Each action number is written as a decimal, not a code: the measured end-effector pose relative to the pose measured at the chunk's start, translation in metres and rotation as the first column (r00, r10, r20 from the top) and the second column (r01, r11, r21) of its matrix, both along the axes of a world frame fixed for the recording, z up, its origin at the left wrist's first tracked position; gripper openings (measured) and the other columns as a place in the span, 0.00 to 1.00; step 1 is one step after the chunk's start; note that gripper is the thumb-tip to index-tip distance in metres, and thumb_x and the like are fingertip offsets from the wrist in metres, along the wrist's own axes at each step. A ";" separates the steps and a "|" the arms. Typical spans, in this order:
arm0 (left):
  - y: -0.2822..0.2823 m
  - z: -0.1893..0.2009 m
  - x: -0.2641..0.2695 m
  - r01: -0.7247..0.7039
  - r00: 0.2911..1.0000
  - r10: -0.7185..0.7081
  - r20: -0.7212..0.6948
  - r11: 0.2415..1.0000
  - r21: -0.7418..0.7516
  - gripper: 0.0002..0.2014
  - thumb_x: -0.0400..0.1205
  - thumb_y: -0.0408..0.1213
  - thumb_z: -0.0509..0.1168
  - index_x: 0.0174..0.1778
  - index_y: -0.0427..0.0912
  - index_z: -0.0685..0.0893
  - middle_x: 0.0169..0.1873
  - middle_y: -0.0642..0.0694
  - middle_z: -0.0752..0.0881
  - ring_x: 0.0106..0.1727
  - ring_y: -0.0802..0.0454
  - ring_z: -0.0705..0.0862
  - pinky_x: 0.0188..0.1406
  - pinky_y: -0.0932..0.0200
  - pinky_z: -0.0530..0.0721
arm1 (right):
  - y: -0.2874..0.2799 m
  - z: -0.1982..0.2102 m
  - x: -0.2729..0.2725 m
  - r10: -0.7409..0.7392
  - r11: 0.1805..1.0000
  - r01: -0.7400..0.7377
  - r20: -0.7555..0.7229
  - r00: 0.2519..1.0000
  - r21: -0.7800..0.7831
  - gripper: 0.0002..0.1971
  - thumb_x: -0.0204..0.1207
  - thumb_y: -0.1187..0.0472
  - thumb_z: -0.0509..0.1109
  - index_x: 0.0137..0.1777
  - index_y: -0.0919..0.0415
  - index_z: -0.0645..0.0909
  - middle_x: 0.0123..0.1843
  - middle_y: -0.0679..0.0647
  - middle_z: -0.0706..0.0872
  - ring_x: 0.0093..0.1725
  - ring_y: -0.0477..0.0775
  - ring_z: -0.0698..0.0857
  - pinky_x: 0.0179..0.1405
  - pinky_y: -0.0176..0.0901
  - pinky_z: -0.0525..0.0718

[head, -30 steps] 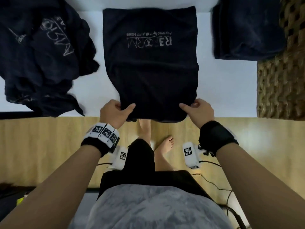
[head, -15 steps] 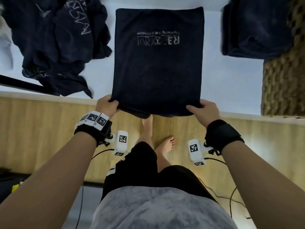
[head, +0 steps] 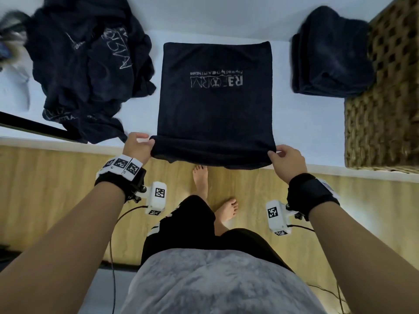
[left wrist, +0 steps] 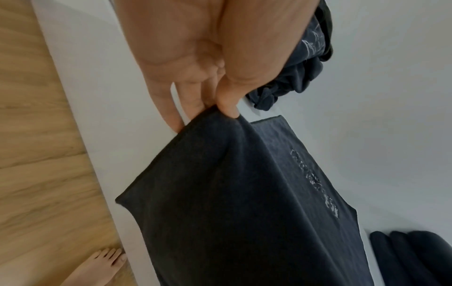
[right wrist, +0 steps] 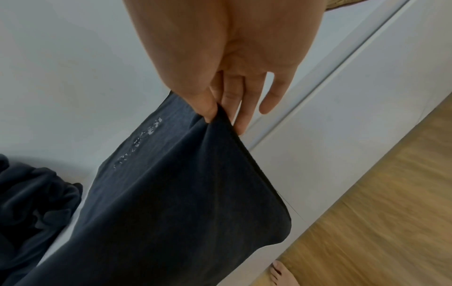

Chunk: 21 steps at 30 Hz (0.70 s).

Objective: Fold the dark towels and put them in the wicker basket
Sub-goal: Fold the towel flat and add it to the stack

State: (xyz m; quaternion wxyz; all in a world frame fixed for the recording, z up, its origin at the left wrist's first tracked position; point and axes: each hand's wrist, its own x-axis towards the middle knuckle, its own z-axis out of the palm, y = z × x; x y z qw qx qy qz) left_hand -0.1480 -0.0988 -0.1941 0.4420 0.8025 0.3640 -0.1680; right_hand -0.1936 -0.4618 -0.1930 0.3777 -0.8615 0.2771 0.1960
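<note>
From the head view, a dark printed towel (head: 215, 103) is seen spread on the white table (head: 306, 123), its near edge lifted off the table's front edge. That edge is pinched at one corner by the left hand (head: 137, 147) and at the other by the right hand (head: 286, 160). An unfolded heap of dark towels (head: 90, 64) is left at the far left; a folded stack (head: 328, 55) is set just beside the wicker basket (head: 385, 98) on the right.

In the left wrist view, the towel's corner (left wrist: 220, 123) is shown nipped between thumb and fingertips (left wrist: 228, 110).

In the right wrist view, the other corner (right wrist: 217, 123) is held the same way between thumb and fingers (right wrist: 240, 120), the little finger left free.

A fold appears to be in hand: the near edge should next be carried away from the body and laid level on the far edge, both corners being kept aligned so the halves are matched.
</note>
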 end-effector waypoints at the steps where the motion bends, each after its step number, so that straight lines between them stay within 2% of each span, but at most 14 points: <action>1: -0.002 0.005 0.003 -0.018 0.999 0.019 0.032 1.000 -0.023 0.09 0.81 0.34 0.65 0.57 0.45 0.78 0.57 0.31 0.83 0.51 0.40 0.85 0.60 0.39 0.85 | 0.001 0.003 0.002 -0.060 0.998 0.059 0.028 0.998 0.020 0.10 0.81 0.55 0.67 0.59 0.56 0.81 0.43 0.50 0.86 0.44 0.51 0.83 0.44 0.39 0.77; 2: -0.003 0.010 0.006 -0.025 0.997 0.029 0.066 0.998 -0.053 0.07 0.81 0.31 0.65 0.50 0.47 0.77 0.53 0.29 0.84 0.48 0.40 0.84 0.57 0.39 0.86 | 0.001 0.007 0.004 -0.114 0.993 0.111 0.066 0.991 0.046 0.10 0.81 0.55 0.66 0.61 0.54 0.78 0.41 0.47 0.85 0.41 0.46 0.82 0.39 0.34 0.75; 4: -0.004 0.020 0.014 0.020 0.991 -0.012 0.130 0.998 -0.059 0.10 0.81 0.29 0.63 0.41 0.51 0.76 0.43 0.32 0.83 0.42 0.41 0.81 0.48 0.43 0.85 | 0.002 0.017 0.011 -0.152 0.986 0.140 0.151 0.977 0.085 0.09 0.82 0.56 0.65 0.61 0.51 0.75 0.38 0.47 0.84 0.38 0.42 0.81 0.32 0.27 0.72; 6: -0.005 0.031 0.025 0.065 0.981 -0.057 0.186 0.997 -0.036 0.10 0.82 0.30 0.63 0.42 0.52 0.81 0.38 0.35 0.83 0.38 0.43 0.80 0.43 0.49 0.82 | 0.002 0.030 0.023 -0.133 0.989 0.114 0.230 0.964 0.092 0.07 0.83 0.58 0.63 0.58 0.49 0.77 0.36 0.48 0.84 0.37 0.41 0.80 0.29 0.21 0.71; 8: -0.007 0.041 0.038 0.079 0.967 -0.064 0.247 0.996 -0.050 0.09 0.83 0.30 0.63 0.51 0.47 0.87 0.37 0.39 0.85 0.39 0.46 0.82 0.45 0.50 0.82 | 0.001 0.041 0.039 -0.098 0.994 0.080 0.286 0.953 0.075 0.07 0.84 0.59 0.62 0.55 0.49 0.81 0.36 0.46 0.83 0.37 0.40 0.80 0.33 0.20 0.71; 10: -0.011 0.049 0.053 0.097 0.951 -0.085 0.298 0.995 -0.025 0.10 0.84 0.32 0.64 0.57 0.42 0.89 0.43 0.40 0.88 0.45 0.47 0.86 0.53 0.53 0.85 | -0.001 0.048 0.058 -0.075 0.997 0.060 0.302 0.950 0.056 0.09 0.84 0.59 0.62 0.53 0.49 0.85 0.37 0.45 0.82 0.39 0.44 0.80 0.39 0.29 0.73; 12: -0.015 0.055 0.072 0.109 0.932 -0.105 0.347 0.994 0.007 0.11 0.84 0.33 0.65 0.59 0.39 0.89 0.51 0.40 0.90 0.52 0.50 0.87 0.56 0.64 0.84 | -0.002 0.052 0.079 -0.069 0.997 0.055 0.297 0.952 0.054 0.10 0.83 0.59 0.63 0.53 0.50 0.87 0.41 0.46 0.85 0.45 0.48 0.81 0.48 0.37 0.75; 14: -0.019 0.058 0.092 0.103 0.920 -0.099 0.378 0.995 0.012 0.11 0.84 0.32 0.65 0.60 0.38 0.89 0.55 0.42 0.89 0.55 0.54 0.86 0.52 0.76 0.80 | -0.005 0.052 0.099 -0.068 0.997 0.054 0.281 0.957 0.058 0.11 0.83 0.57 0.64 0.55 0.52 0.89 0.47 0.46 0.87 0.50 0.47 0.82 0.54 0.36 0.75; 15: -0.021 0.058 0.101 0.094 0.919 -0.086 0.386 0.996 -0.002 0.12 0.84 0.32 0.65 0.61 0.37 0.88 0.56 0.43 0.89 0.56 0.55 0.86 0.53 0.77 0.80 | -0.005 0.051 0.109 -0.069 0.997 0.057 0.269 0.961 0.052 0.11 0.83 0.56 0.64 0.56 0.52 0.89 0.48 0.46 0.88 0.51 0.46 0.82 0.55 0.35 0.75; 18: -0.023 0.053 0.128 0.097 0.918 -0.090 0.386 0.995 0.000 0.13 0.84 0.32 0.65 0.64 0.37 0.87 0.58 0.44 0.88 0.59 0.57 0.85 0.59 0.75 0.79 | -0.006 0.044 0.138 -0.092 0.996 0.083 0.256 0.962 0.045 0.12 0.83 0.55 0.65 0.58 0.53 0.89 0.49 0.43 0.87 0.53 0.44 0.82 0.54 0.31 0.73; 21: -0.021 0.038 0.150 0.103 0.940 -0.080 0.333 0.993 -0.052 0.16 0.85 0.32 0.64 0.68 0.38 0.84 0.65 0.44 0.85 0.65 0.57 0.83 0.71 0.63 0.77 | -0.006 0.031 0.162 -0.153 0.988 0.140 0.240 0.959 0.072 0.12 0.83 0.57 0.66 0.59 0.55 0.89 0.50 0.43 0.88 0.56 0.44 0.84 0.59 0.32 0.76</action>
